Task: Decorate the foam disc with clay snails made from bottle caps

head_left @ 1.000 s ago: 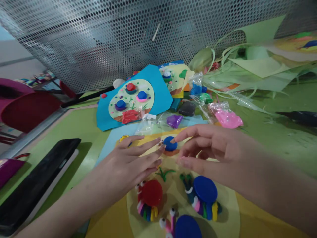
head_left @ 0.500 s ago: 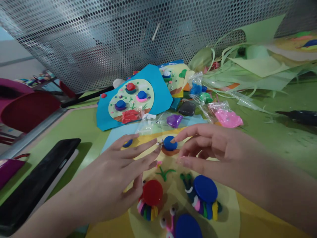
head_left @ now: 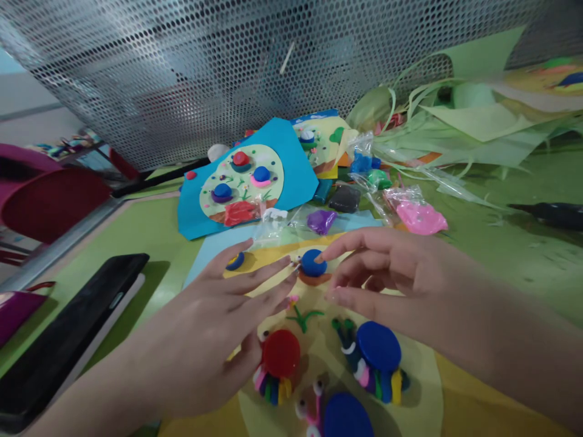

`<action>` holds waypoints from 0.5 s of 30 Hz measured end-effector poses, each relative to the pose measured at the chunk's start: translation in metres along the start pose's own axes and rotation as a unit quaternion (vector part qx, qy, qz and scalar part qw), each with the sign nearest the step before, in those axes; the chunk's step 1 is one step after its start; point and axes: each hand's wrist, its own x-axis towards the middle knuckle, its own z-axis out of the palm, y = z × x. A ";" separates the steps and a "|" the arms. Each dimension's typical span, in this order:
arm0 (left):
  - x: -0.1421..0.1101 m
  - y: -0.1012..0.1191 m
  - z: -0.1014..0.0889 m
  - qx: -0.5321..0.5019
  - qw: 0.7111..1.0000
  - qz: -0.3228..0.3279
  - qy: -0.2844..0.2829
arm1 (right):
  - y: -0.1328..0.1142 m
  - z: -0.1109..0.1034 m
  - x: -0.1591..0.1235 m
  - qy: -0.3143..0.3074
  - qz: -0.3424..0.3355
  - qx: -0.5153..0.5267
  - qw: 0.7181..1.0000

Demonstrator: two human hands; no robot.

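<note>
My left hand [head_left: 223, 315] hovers palm down over the yellow clay picture, fingers spread. Its longest fingertips are at the small white eyes of a blue-capped clay snail [head_left: 313, 263]; whether they press on them I cannot tell. My right hand [head_left: 378, 267] lays its index fingertip on that blue cap, with thumb apart and other fingers loosely curled. Below are a green clay sprout with a pink flower [head_left: 301, 318], a red-capped snail [head_left: 281, 353] beside my left thumb, and a blue-capped snail with striped body [head_left: 379, 346]. Another blue-capped snail [head_left: 347, 416] is cut off at the bottom.
A black phone-like object [head_left: 77, 334] lies at the left. Behind the picture are a blue card with clay snails [head_left: 296, 161] and bags of purple [head_left: 321, 222], red [head_left: 240, 213] and pink clay [head_left: 421, 217]. A perforated metal panel [head_left: 228, 73] stands at the back.
My left fingertips have shifted slightly onto the small snail's eyes, covering more of them. My right hand stays in place with its index finger on the blue cap.
</note>
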 end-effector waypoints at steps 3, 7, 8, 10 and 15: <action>0.000 0.000 0.000 -0.008 1.000 -0.003 0.000 | 0.001 0.001 -0.001 0.004 0.001 0.005 1.000; -0.001 -0.001 -0.002 -0.011 1.000 0.004 0.022 | 0.002 0.001 -0.001 0.003 0.001 0.010 1.000; -0.001 -0.001 -0.002 -0.009 1.000 0.009 0.027 | 0.002 0.001 -0.002 0.004 0.002 0.009 1.000; -0.001 -0.001 -0.003 -0.009 0.999 0.018 0.029 | 0.002 0.001 -0.002 0.002 0.005 0.008 1.000; 0.001 0.000 -0.002 -0.018 0.999 0.026 0.005 | 0.000 0.000 -0.003 -0.010 0.011 0.000 1.000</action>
